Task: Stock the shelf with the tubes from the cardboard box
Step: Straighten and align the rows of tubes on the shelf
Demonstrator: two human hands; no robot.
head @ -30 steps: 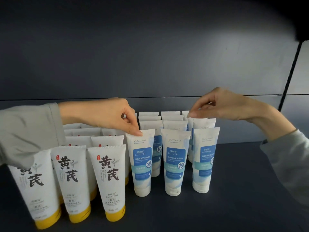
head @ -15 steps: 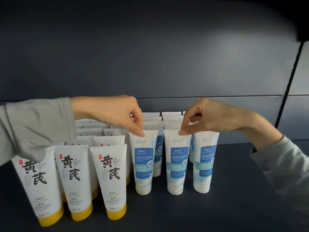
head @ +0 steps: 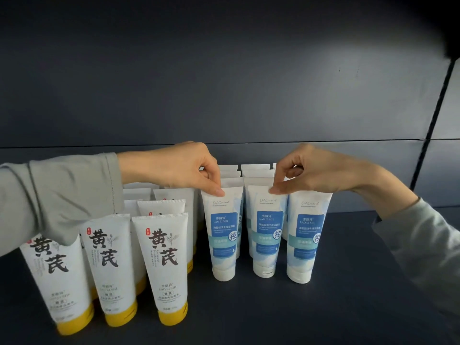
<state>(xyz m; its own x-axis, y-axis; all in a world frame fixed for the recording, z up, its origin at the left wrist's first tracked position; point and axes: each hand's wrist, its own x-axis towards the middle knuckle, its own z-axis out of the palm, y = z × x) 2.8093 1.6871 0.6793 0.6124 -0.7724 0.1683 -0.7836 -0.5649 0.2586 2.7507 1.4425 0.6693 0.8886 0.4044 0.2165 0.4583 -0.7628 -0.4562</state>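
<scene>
Shelf (head: 348,307) dark, stocked with yellow-capped tubes (head: 161,265) at left, blue-label tubes (head: 308,232) just beside. Likely step: squaring the front blue row. Left hand (head: 174,168) pinching the top edge of the left front tube (head: 222,232), right hand (head: 316,170) pinching the middle front tube (head: 267,232). Next, probably: gentle release, both kept upright on caps.

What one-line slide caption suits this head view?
Left hand pinches the leftmost blue-label tube, right hand the middle blue-label tube, beside yellow-capped tubes.
</scene>
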